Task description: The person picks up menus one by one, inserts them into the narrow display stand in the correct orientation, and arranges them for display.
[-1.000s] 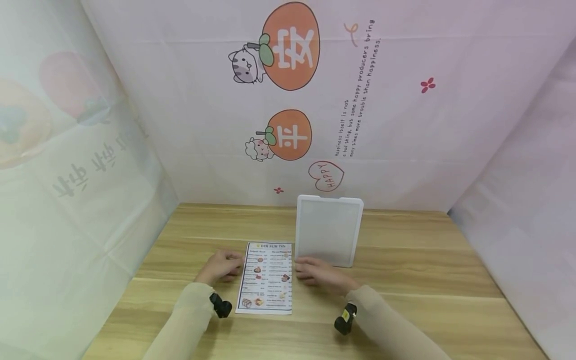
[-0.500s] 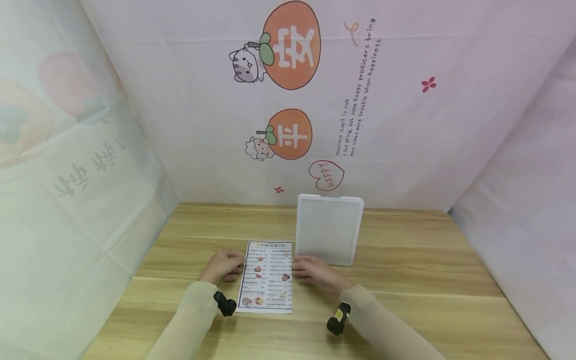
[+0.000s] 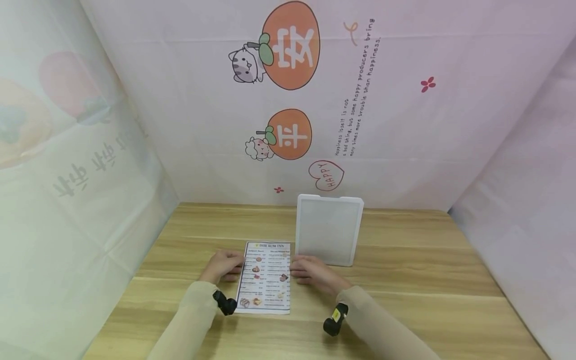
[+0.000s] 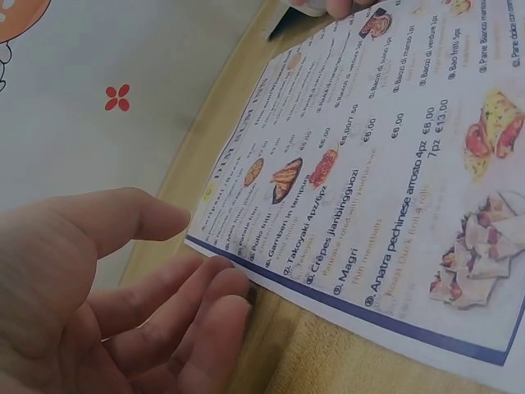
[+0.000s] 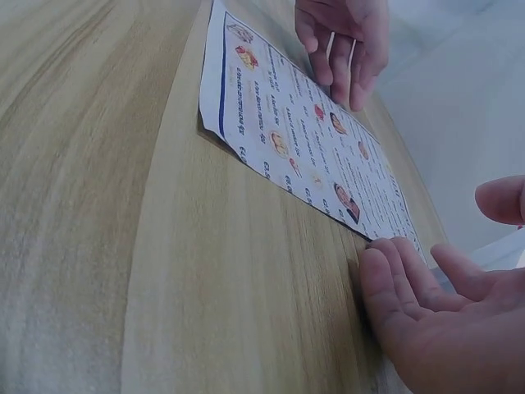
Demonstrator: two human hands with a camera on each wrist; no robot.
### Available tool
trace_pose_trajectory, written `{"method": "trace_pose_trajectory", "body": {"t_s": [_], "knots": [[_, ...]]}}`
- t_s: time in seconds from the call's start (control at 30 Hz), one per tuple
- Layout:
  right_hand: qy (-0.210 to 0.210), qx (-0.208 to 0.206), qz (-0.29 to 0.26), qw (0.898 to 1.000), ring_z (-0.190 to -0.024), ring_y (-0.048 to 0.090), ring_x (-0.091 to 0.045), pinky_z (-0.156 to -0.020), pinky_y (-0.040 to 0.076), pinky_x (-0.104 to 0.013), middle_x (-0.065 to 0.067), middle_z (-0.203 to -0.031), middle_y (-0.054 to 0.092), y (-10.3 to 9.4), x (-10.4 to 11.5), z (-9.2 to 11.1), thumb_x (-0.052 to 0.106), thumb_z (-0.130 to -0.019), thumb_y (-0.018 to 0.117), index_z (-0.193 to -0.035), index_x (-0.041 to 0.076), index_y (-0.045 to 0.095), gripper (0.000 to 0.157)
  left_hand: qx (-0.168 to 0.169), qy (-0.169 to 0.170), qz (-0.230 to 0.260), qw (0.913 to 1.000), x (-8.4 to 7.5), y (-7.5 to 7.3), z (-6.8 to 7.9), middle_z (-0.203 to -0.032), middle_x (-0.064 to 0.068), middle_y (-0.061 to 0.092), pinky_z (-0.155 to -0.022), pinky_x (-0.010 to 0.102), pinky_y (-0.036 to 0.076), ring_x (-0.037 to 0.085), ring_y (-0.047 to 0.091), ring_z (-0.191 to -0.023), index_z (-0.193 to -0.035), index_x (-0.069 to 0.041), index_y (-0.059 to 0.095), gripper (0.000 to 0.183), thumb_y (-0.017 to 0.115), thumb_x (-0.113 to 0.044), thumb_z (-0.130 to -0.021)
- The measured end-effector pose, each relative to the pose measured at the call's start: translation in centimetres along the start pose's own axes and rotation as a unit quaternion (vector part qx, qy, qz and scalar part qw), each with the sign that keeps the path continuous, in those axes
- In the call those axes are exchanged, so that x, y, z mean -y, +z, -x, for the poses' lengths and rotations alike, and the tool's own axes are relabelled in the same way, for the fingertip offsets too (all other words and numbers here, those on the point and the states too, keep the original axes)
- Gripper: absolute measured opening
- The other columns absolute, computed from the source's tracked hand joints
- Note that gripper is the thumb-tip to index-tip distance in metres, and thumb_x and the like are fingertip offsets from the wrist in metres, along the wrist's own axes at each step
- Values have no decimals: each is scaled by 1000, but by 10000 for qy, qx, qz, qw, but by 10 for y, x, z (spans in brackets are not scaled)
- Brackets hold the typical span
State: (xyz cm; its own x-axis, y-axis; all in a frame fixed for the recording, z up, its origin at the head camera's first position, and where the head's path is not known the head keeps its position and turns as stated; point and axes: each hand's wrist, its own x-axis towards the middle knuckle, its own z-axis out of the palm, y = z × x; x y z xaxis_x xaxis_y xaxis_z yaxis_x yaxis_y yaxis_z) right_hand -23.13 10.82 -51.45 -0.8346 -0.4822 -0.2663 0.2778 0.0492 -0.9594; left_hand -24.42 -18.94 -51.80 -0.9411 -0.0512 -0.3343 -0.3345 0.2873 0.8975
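A printed dim sum menu sheet [image 3: 265, 278] lies on the wooden table between the two hands. My left hand [image 3: 223, 266] is at its left edge; in the left wrist view the fingertips [image 4: 225, 283] touch the blue-bordered side, thumb and fingers apart. On the opposite side, my right hand [image 3: 317, 274] has its fingertips [image 5: 385, 258] against the sheet's right edge, the thumb held away. Neither hand pinches the paper. Just behind the right hand, a white-framed rectangular panel [image 3: 329, 230] stands upright, its lower left corner partly hidden by that hand.
The wooden tabletop [image 3: 405, 280] extends to both sides and in front of the sheet. Behind it hangs a printed cloth backdrop [image 3: 202, 115], with pale cloth walls at left and right. Black wrist cameras [image 3: 335, 320] sit on both forearms.
My right hand has moved slightly left, up against the sheet's edge. The menu sheet has shifted a little left in the last half second. The white-framed panel stays put.
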Motion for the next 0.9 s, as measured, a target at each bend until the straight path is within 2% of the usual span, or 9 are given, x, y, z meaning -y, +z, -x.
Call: {"method": "trace_pose_trajectory", "body": {"t_s": [0.37,0.63,0.9], "knots": [[-60,-117,-149,9998,-134,44,-45,-108,42,-51,-36,-142,44,8,1,-2,13,-106,41,-146,-19,26,54,-99,6,-210,9997,-2,-2,1,-102,13,69,-65,32,59,22,66,-88,-119,5,67,36,69,-17,-91],[-79,-394,-260,9989,-130,49,-44,-109,41,-49,-36,-140,46,15,-2,-3,9,-106,44,-145,-22,24,53,-62,-39,-1,10000,-4,-3,2,-104,17,69,-73,36,60,23,68,-89,-123,8,64,39,68,-16,-92],[19,-744,-76,9972,-125,54,-41,-105,46,-46,-33,-134,52,19,-1,-5,10,-105,45,-142,-21,31,51,-218,-61,-182,9996,-2,-4,0,-109,16,67,-73,35,60,24,67,-92,-125,6,63,39,66,-17,-94]]}}
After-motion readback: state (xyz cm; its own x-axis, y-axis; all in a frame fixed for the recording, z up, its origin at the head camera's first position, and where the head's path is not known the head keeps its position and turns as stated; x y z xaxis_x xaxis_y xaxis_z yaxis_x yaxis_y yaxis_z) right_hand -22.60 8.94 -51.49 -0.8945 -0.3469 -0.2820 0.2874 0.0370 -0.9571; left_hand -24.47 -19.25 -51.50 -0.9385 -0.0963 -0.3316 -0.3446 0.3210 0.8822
